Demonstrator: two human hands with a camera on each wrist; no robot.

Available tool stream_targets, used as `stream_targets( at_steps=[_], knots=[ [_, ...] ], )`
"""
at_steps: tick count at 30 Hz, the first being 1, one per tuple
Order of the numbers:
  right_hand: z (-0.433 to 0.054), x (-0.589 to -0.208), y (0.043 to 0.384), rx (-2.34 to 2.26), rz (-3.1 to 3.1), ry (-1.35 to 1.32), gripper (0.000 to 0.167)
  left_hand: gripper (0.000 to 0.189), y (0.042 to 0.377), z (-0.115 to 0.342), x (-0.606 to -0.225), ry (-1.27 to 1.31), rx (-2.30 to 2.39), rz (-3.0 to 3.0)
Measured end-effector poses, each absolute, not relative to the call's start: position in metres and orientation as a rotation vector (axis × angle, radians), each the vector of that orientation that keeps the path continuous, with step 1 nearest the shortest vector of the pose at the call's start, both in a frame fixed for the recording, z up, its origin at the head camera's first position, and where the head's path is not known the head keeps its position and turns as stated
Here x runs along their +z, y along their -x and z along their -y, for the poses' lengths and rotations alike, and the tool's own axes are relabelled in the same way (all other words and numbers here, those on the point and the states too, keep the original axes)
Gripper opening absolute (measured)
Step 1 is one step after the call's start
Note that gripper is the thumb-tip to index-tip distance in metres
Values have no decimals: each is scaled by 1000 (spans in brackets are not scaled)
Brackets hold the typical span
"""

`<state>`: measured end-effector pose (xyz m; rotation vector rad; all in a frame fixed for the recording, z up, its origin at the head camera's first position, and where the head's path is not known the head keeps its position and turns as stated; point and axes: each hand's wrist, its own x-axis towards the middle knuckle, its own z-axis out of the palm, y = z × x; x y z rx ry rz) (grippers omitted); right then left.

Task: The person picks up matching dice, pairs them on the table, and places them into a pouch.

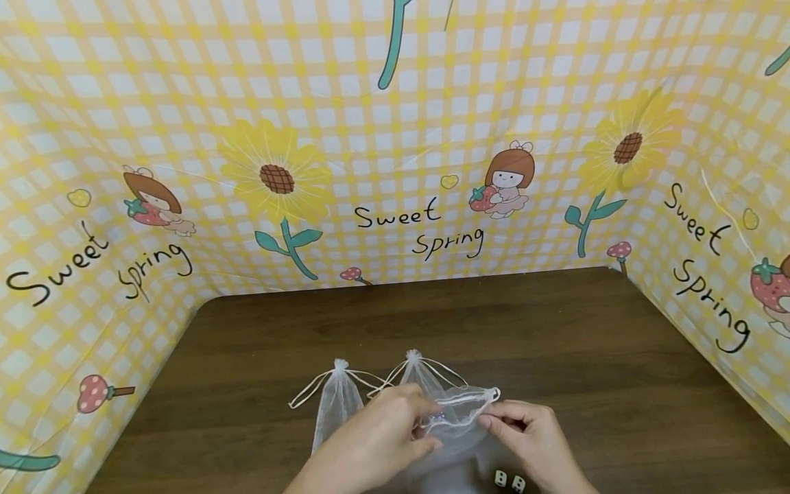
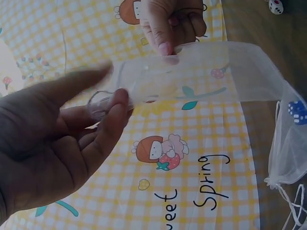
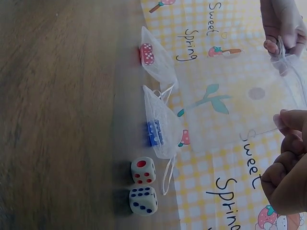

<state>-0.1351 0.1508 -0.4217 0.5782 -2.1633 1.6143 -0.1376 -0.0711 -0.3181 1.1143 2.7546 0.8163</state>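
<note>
A sheer white drawstring pouch (image 1: 465, 412) is stretched between the two hands above the table. My left hand (image 1: 385, 432) holds it at the gathered cord side of its mouth; the left wrist view shows the thumb (image 2: 88, 81) raised off the fabric and blurred. My right hand (image 1: 537, 432) pinches the pouch's edge between thumb and forefinger. Two white dice (image 3: 143, 170) with red and dark pips lie on the table near the right hand. A tied pouch (image 3: 160, 120) holds blue dice (image 3: 154, 133), and another tied pouch (image 3: 160, 60) holds red dice (image 3: 147, 54).
The dark wood table (image 1: 296, 322) is enclosed by a yellow checked cloth (image 1: 395, 137) at the back and both sides. The tied pouches lie beyond the hands, their white cords (image 1: 311, 390) spread on the wood.
</note>
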Motion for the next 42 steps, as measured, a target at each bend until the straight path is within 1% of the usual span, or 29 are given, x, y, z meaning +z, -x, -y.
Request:
stream_targets(
  at_steps=[2,5,6,10,12,13,17,18,22,25,26,30,32,35,40,42],
  knots=[
    [-152,-422,135,1630,2162,-582,14,25,139,71,-319,-1161,808,-2774],
    [-152,-420,135,1639,2163,-581,13,15,141,70,-321,-1208,856,-2800],
    [-152,-420,135,1640,2164,-577,13,16,141,69,-322,-1197,901,-2803],
    [-152,-420,134,1609,2170,-583,12,41,144,65,-328,-1158,1082,-2874],
    [-152,-421,134,1580,2167,-605,14,44,144,62,-330,-1146,1129,-2913],
    [-152,-422,134,1568,2165,-618,14,40,145,62,-332,-1150,1133,-2932],
    [-152,-425,134,1558,2154,-660,16,13,145,62,-334,-1119,1104,-2945],
    [-153,-425,134,1557,2158,-659,16,12,146,62,-334,-1097,1093,-2943],
    [-160,-423,133,1517,2252,-620,17,14,145,63,-333,-1036,1059,-2959],
    [-172,-422,134,1358,2473,-580,14,14,144,64,-332,-1019,1009,-2987],
    [-177,-421,134,1280,2578,-563,16,14,144,64,-331,-1013,988,-3001],
    [-195,-425,136,994,2985,-520,29,13,143,63,-330,-983,903,-3055],
    [-199,-429,136,914,3112,-485,31,14,143,63,-330,-971,875,-3076],
    [-202,-436,136,872,3186,-470,26,16,143,63,-330,-963,857,-3086],
    [-204,-444,133,864,3218,-516,9,16,144,63,-330,-951,835,-3103],
    [-204,-446,133,900,3245,-515,7,17,145,63,-331,-942,836,-3105]
  ],
)
